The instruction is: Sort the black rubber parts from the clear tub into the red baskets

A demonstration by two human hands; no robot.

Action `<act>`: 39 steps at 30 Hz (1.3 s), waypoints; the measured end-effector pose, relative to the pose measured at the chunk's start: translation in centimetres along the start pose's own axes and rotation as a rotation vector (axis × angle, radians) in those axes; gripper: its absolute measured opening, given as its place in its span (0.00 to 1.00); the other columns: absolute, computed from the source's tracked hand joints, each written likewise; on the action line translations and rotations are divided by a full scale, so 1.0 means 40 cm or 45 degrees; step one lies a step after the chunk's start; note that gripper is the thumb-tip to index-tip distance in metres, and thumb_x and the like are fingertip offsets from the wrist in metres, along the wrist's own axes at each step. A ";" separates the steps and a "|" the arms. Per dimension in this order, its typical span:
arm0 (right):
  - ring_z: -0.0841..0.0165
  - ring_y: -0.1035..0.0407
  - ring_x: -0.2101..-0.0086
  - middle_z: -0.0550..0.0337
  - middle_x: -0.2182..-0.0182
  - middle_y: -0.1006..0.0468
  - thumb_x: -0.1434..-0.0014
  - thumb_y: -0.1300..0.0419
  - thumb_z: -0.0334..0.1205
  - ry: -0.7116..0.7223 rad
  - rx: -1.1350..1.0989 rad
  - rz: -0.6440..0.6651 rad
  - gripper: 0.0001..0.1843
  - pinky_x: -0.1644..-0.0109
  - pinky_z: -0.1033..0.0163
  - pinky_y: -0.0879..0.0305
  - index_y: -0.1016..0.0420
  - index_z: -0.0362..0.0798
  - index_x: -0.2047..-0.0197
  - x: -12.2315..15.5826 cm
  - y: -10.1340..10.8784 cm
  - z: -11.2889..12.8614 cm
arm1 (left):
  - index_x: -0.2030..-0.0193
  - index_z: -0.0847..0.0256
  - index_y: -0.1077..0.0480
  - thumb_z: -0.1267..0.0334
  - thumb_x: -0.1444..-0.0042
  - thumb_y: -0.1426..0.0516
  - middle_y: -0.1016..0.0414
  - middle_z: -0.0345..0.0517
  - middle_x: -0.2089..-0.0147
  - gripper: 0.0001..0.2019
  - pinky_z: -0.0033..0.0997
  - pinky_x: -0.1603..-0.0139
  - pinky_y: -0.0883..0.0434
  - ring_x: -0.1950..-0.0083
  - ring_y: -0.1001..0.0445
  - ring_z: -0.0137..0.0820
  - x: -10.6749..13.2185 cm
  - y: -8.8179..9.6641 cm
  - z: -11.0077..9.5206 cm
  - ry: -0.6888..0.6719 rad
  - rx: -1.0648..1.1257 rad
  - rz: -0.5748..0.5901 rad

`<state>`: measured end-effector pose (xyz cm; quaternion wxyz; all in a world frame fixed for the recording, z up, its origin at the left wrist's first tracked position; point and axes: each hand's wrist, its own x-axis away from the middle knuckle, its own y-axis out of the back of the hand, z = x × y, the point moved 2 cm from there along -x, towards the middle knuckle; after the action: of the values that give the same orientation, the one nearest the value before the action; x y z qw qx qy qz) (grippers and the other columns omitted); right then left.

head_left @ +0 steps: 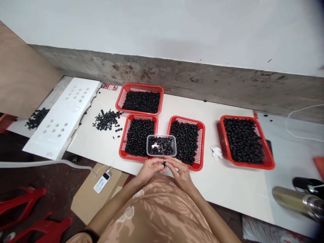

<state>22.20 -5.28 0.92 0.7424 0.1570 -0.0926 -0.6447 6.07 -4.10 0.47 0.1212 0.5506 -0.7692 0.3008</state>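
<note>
Close to my body at the table's front edge, my left hand (149, 169) and my right hand (180, 169) meet, fingers pinched together. Between their fingertips is a small black part (164, 164), mostly covered by the fingers. Just beyond them, a clear plastic tub (161, 154) with small black pieces straddles the gap between two red baskets. The left red basket (120, 150) and the right red basket (201, 135) are both filled with black ring-shaped parts. Behind the left one stands another red basket (162, 89) of finer black pieces.
A pile of black parts (106, 119) lies left, beside a white board with holes (63, 114). Rightward are crumpled white tissue (216, 153), a fuller red basket (269, 157) and a metal flask (291, 200). A white power bank (101, 184) rests on a cardboard box (84, 199) below.
</note>
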 end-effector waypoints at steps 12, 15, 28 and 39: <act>0.65 0.29 0.57 0.53 0.59 0.23 0.35 0.50 0.40 -0.031 -0.064 0.032 0.12 0.52 0.59 0.31 0.26 0.48 0.59 -0.004 0.004 0.018 | 0.61 0.67 0.27 0.55 0.54 0.35 0.22 0.48 0.67 0.18 0.31 0.63 0.29 0.68 0.23 0.32 0.003 0.007 -0.001 -0.023 -0.027 -0.107; 0.66 0.29 0.59 0.54 0.60 0.23 0.34 0.50 0.40 -0.015 -0.048 0.036 0.12 0.54 0.61 0.31 0.26 0.48 0.58 -0.006 0.004 0.023 | 0.55 0.65 0.29 0.56 0.53 0.35 0.22 0.47 0.66 0.21 0.30 0.64 0.30 0.68 0.24 0.31 0.008 0.004 -0.008 -0.052 0.006 -0.056; 0.67 0.29 0.62 0.54 0.61 0.21 0.36 0.48 0.35 0.294 0.372 -0.082 0.11 0.54 0.58 0.37 0.29 0.48 0.52 -0.003 0.004 0.022 | 0.53 0.64 0.32 0.56 0.53 0.35 0.26 0.42 0.69 0.22 0.25 0.69 0.34 0.74 0.30 0.24 -0.011 -0.012 -0.006 -0.133 0.040 -0.143; 0.68 0.26 0.61 0.53 0.60 0.20 0.39 0.44 0.36 0.447 0.749 -0.150 0.13 0.44 0.55 0.48 0.30 0.44 0.51 -0.018 -0.001 0.033 | 0.60 0.64 0.28 0.57 0.54 0.35 0.22 0.46 0.64 0.16 0.27 0.58 0.34 0.64 0.27 0.29 -0.028 -0.020 -0.011 -0.085 0.096 -0.158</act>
<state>21.63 -4.73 2.18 0.6314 0.4778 -0.1360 -0.5954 7.13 -3.14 0.52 0.0931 0.6112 -0.7253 0.3028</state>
